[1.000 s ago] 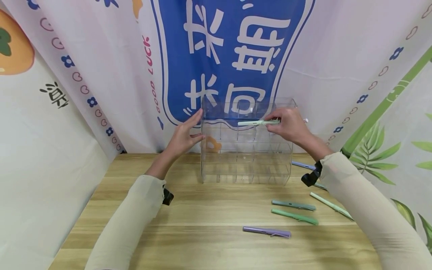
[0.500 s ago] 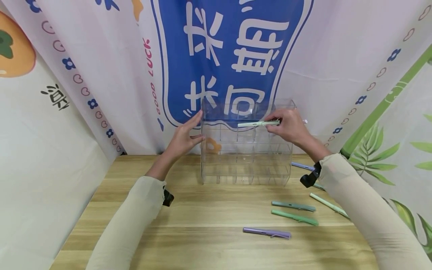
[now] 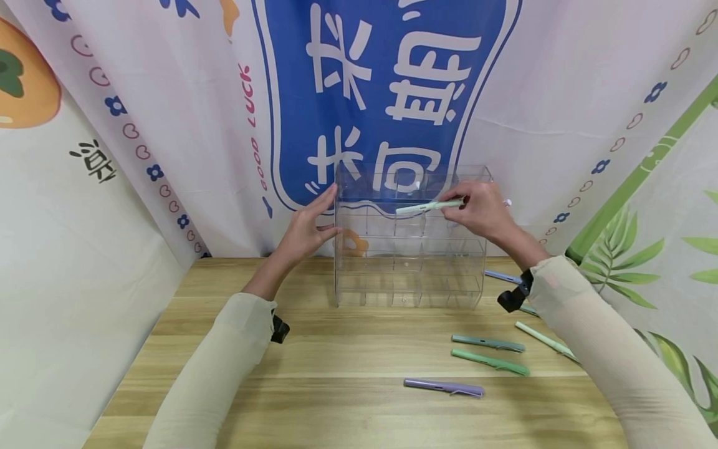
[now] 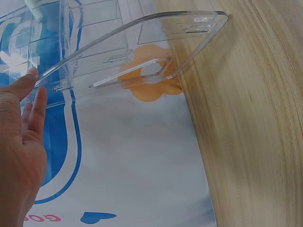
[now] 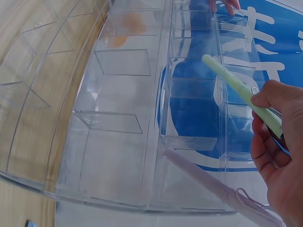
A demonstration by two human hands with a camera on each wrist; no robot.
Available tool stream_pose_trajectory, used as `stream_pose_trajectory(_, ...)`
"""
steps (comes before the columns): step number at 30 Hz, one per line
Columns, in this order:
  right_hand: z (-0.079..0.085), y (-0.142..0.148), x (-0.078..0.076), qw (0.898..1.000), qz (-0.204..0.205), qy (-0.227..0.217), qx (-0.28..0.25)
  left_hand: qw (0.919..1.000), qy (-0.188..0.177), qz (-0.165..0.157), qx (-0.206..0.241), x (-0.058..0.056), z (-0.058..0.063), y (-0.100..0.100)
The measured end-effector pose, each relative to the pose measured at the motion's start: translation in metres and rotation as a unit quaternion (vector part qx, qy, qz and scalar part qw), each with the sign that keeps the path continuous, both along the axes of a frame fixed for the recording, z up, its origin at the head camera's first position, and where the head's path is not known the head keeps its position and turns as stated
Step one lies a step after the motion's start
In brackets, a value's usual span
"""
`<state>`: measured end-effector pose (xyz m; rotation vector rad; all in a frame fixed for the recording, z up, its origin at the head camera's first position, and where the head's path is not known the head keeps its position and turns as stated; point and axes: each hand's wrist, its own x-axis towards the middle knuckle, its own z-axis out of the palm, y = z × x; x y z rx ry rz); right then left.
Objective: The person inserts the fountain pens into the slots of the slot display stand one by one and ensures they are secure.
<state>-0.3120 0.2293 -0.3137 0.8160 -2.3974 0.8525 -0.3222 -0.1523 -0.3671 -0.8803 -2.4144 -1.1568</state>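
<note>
A clear acrylic organizer [image 3: 406, 265] with rows of compartments stands upright at the back of the table. My left hand [image 3: 307, 227] rests against its left side, fingers and thumb extended; the left wrist view shows the fingertips [image 4: 40, 97] at the panel's edge. Between thumb and fingers, my right hand [image 3: 479, 206] pinches a pale green pen [image 3: 421, 207] in front of the upper rows, its free end pointing left and slightly down. In the right wrist view, a pale lilac pen [image 5: 201, 177] lies in a compartment beside the right hand, its clip end sticking out.
On the wooden table [image 3: 314, 386], right of middle, lie a purple pen [image 3: 443, 386], a green pen [image 3: 490, 362], a teal pen [image 3: 488, 343] and a pale green pen [image 3: 546, 341]. A blue pen [image 3: 502, 276] is partly hidden by the right wrist. A printed curtain [image 3: 224, 156] hangs behind.
The pen in my right hand has tipped a little, its left end now slightly lower. My left hand and the organizer stay in place.
</note>
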Motion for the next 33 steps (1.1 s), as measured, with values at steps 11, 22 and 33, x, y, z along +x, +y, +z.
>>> stream_pose_trajectory(11,-0.006,-0.010,-0.004,0.999,-0.003,-0.032,-0.009,1.0000,0.001,-0.001,0.001,0.000,-0.001,-0.001)
stream_pose_trajectory(22,-0.011,-0.016,-0.006,0.999,0.005,-0.032,-0.015,1.0000,-0.002,-0.006,0.005,-0.001,0.000,0.000)
stream_pose_trajectory(33,-0.014,-0.014,-0.008,1.000,0.009,-0.024,-0.011,0.9999,0.002,-0.012,0.011,0.000,0.000,0.000)
